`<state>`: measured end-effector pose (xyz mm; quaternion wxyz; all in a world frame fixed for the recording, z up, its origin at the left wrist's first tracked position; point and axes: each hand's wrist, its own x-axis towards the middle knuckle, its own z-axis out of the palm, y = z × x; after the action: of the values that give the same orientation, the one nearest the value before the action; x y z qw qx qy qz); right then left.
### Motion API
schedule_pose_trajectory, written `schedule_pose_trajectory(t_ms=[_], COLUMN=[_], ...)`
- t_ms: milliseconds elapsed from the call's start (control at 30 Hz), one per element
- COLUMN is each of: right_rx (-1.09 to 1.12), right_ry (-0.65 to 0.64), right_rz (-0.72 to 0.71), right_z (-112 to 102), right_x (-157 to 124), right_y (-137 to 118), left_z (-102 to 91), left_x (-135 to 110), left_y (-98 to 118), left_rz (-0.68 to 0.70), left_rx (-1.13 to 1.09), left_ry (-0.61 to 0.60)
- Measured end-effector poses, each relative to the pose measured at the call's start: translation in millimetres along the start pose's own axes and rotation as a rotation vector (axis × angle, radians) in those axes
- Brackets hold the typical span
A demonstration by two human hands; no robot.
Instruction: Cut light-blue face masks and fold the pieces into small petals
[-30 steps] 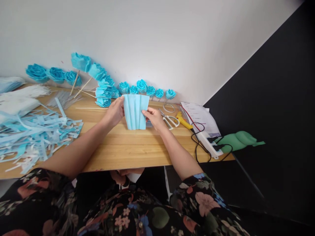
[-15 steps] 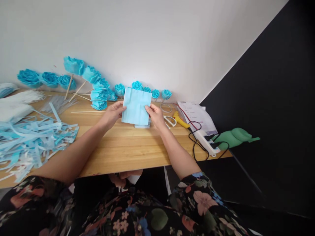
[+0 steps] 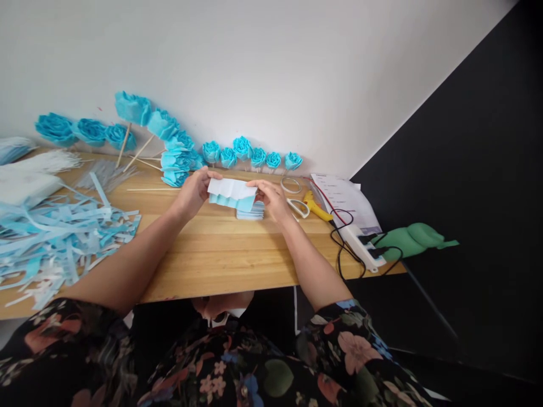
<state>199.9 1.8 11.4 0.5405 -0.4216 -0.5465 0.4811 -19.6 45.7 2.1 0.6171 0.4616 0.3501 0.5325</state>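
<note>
Between my two hands is a thin light-blue sheet [image 3: 232, 194], its white underside folded over at the top and its lower edge wavy. My left hand [image 3: 195, 192] pinches it at the left end, while my right hand [image 3: 270, 199] grips the right end with the fingers along its top. Just behind and below the sheet lies a small stack of pale blue folded pieces [image 3: 250, 212] on the wooden table [image 3: 220, 254]. Part of the stack is hidden by the sheet.
Blue handmade flowers [image 3: 133, 107] line the wall, some on wooden sticks. A heap of blue and white strips [image 3: 63, 237] covers the left side. On the right are white-handled scissors [image 3: 298, 208], a yellow glue gun [image 3: 317, 206], papers [image 3: 345, 200], a power strip [image 3: 360, 247] and a green bundle [image 3: 409, 240].
The sheet stood upright, showing its blue face; now it is tilted and folded, with the white side on top. Both hands still hold its ends. More small flowers show behind it.
</note>
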Motion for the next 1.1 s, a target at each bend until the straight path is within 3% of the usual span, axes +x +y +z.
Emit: schedule_pose_trajectory(t_ms=[233, 533, 633, 733, 867, 1000, 1100], right_rx=[-0.135, -0.159, -0.143, -0.121, -0.103, -0.146, -0.273], right_ry=[0.064, 0.067, 0.007, -0.169, -0.389, -0.328, -0.253], right_rz=[-0.012, -0.025, 0.016, 0.100, 0.126, 0.033, -0.032], right_z=[3.0, 2.9, 3.3, 4.1, 8.0, 15.2, 19.6], right_x=[2.0, 4.8, 4.2, 1.9, -4.2, -10.5, -13.3], right_y=[5.8, 14.2, 15.6, 14.9, 7.2, 0.0, 1.1], left_z=[-0.6, -1.9, -3.3, -3.3, 3.9, 17.1, 23.3], left_x=[-1.4, 0.7, 1.8, 0.3, -10.1, -24.0, -28.3], left_y=[-0.2, 1.1, 1.0, 4.4, 14.3, 19.5, 16.5], left_rz=[0.110, 0.152, 0.186, 0.202, 0.154, 0.059, 0.047], left_rx=[0.129, 0.173, 0.195, 0.201, 0.231, 0.277, 0.279], left_ry=[-0.009, 0.099, 0.113, 0.122, -0.041, -0.287, -0.335])
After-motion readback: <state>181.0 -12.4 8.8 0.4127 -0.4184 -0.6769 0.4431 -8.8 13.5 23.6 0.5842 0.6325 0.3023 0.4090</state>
